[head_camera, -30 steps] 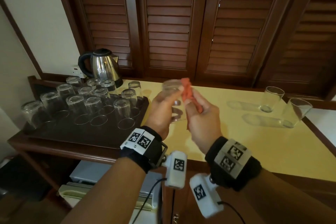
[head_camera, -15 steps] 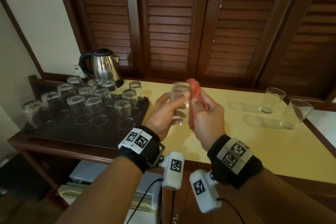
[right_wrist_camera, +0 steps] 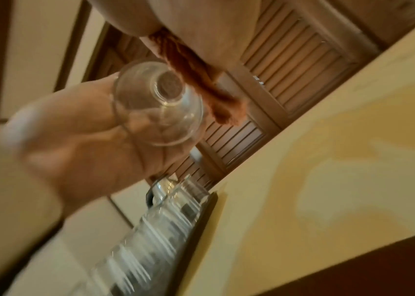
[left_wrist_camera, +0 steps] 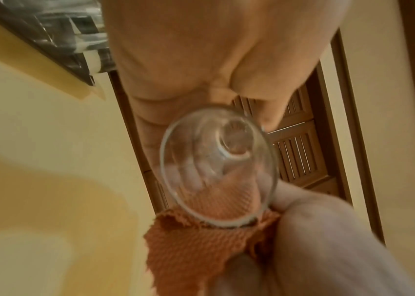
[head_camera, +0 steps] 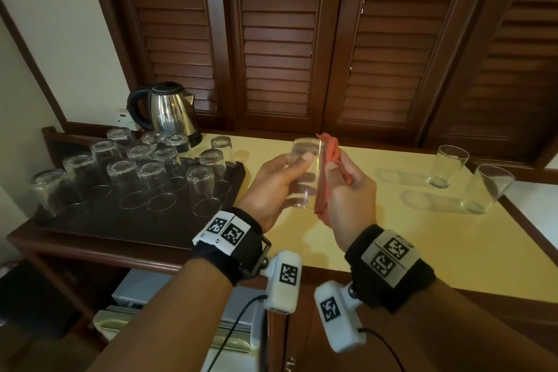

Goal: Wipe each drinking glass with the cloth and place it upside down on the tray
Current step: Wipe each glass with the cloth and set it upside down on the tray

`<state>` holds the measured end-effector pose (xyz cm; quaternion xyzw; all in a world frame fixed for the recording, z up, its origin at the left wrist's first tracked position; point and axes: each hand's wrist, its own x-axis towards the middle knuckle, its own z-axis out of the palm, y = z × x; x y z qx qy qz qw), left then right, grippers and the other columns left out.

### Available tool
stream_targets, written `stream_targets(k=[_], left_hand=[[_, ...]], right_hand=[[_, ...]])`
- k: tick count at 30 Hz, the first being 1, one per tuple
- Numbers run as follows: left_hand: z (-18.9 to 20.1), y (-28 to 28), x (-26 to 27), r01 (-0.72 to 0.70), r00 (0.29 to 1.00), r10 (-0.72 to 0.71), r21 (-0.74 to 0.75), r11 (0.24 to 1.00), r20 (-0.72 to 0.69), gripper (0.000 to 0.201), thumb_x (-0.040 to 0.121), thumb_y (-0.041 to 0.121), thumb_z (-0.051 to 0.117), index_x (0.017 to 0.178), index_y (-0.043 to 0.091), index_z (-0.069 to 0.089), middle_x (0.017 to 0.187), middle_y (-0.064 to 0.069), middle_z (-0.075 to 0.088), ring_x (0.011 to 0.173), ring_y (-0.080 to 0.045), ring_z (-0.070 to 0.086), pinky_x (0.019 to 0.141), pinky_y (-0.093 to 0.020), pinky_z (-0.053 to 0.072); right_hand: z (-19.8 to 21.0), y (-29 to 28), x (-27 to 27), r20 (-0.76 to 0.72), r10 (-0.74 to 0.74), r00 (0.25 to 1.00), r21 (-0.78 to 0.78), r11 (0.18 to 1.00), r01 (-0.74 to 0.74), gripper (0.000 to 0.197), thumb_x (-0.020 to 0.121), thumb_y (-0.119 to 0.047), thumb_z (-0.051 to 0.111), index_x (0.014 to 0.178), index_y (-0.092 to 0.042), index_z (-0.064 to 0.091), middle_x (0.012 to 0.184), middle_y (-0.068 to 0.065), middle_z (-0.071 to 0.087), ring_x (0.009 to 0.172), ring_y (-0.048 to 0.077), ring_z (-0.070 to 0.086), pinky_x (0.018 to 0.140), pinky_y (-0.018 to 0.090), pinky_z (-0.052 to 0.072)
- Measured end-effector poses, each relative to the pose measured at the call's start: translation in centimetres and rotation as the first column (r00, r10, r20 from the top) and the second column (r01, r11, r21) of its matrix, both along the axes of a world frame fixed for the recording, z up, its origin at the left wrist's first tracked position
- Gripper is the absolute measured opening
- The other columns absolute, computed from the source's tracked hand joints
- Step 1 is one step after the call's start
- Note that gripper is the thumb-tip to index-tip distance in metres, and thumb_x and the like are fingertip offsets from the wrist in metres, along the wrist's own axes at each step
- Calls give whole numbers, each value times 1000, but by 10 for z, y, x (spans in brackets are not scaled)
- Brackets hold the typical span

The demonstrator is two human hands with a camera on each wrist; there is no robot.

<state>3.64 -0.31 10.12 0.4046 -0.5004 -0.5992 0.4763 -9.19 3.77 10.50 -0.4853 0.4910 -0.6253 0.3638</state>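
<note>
On the left, a dark tray point(head_camera: 90, 225) carries thirteen glasses by my count, all upside down, with one kettle point(head_camera: 169, 112) behind. Midway, the left hand point(head_camera: 271, 187) curls its fingers around the glass point(head_camera: 306, 172), held above the yellow surface point(head_camera: 392, 235), base up, mouth toward the wrists. The right hand point(head_camera: 347, 199) pinches one orange cloth point(head_camera: 327, 166) against the glass wall. To wipe well, I'd keep the cloth pressed and turn the glass fully. Farther right, two upright glasses point(head_camera: 447, 166) wait on the surface.
</note>
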Motion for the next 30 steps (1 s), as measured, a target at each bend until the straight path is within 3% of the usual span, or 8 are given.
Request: stream_targets(k=[3,6,8,12,18,23,27,30], left_hand=[[3,-3,1,-67,998,67,-12,998,-8,70,87,76,61,132,23,68,126,-15,72,111,-35,72,98,-53,57],[3,4,4,46,998,-47,22,999,35,49,103,59,53,132,20,62,118,-19,75,103,-32,75,93,-46,59],[2,5,2,34,995,-32,-16,999,97,49,94,58,67,127,21,66,111,-14,74,90,-27,73,81,-39,57],[0,3,1,-99,995,98,65,993,18,60,91,74,56,126,27,69,120,-15,71,92,-30,71,84,-45,58],[-6,2,-2,-162,987,162,32,986,3,43,95,55,69,124,23,69,111,-13,71,92,-31,72,77,-42,60],[-2,10,-1,5,999,-9,96,995,41,35,104,48,58,126,22,62,117,-21,69,95,-34,72,87,-48,59],[1,2,4,-165,986,164,35,986,27,47,93,59,68,122,22,68,110,-10,65,89,-28,69,76,-42,60],[3,5,4,-46,997,41,82,996,62,38,103,54,56,125,23,63,118,-17,68,94,-31,72,86,-46,59]], right_hand=[[-6,11,12,-92,49,995,-24,998,-52,43,105,-20,53,144,-38,51,117,-14,70,100,4,68,93,29,55],[-3,1,7,-8,16,1000,-27,1000,-17,42,105,-20,53,145,-32,53,127,-9,66,110,3,64,102,29,51],[4,-2,5,51,10,999,-36,999,-8,40,105,-18,52,142,-32,57,118,-14,68,95,-10,65,80,15,55],[-2,4,15,-56,70,996,30,997,-68,41,104,-20,54,142,-36,56,128,-11,65,102,10,67,81,39,60],[-3,1,12,-59,69,996,6,998,-68,40,105,-19,53,137,-42,59,109,-24,68,96,-3,63,89,24,52],[-5,-7,4,26,30,999,40,999,-31,35,105,-23,53,127,-46,65,114,-23,71,107,11,66,97,38,53],[-6,2,10,-88,127,988,16,992,-126,40,105,-20,52,142,-37,56,101,-16,70,75,0,63,69,14,50],[-6,-6,10,-17,72,997,48,996,-71,39,104,-21,53,139,-38,59,120,-19,69,102,0,66,91,26,55]])
